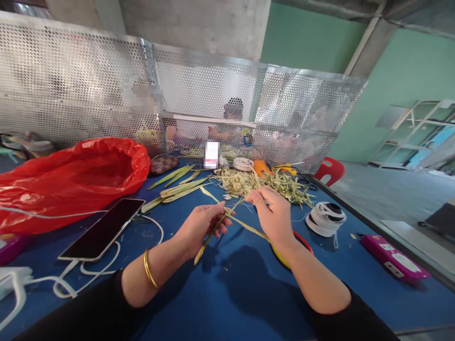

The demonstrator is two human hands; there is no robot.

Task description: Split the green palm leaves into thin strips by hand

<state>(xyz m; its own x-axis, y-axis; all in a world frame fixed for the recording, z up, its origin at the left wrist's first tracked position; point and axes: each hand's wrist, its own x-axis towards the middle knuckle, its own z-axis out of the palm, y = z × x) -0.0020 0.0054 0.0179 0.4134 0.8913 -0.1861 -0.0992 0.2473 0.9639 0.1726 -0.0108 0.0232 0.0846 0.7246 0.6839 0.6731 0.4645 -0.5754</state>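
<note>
Above the middle of the blue table, my left hand pinches several crossing strips of pale green leaf at the spot where they meet. My right hand is closed on the end of one strip, pulled up and to the right of the crossing. One strip end points down toward me below my left fingers, and another reaches up to the left. Beneath my right forearm lies a ring-shaped red and yellow thing, partly hidden. A heap of curled leaf scraps lies beyond my right hand.
Long leaf strips lie beyond my left hand. Leftward are a phone with white cables and a red plastic bag. To the right stand a roll of white ribbon and a magenta box. A perforated metal screen edges the back.
</note>
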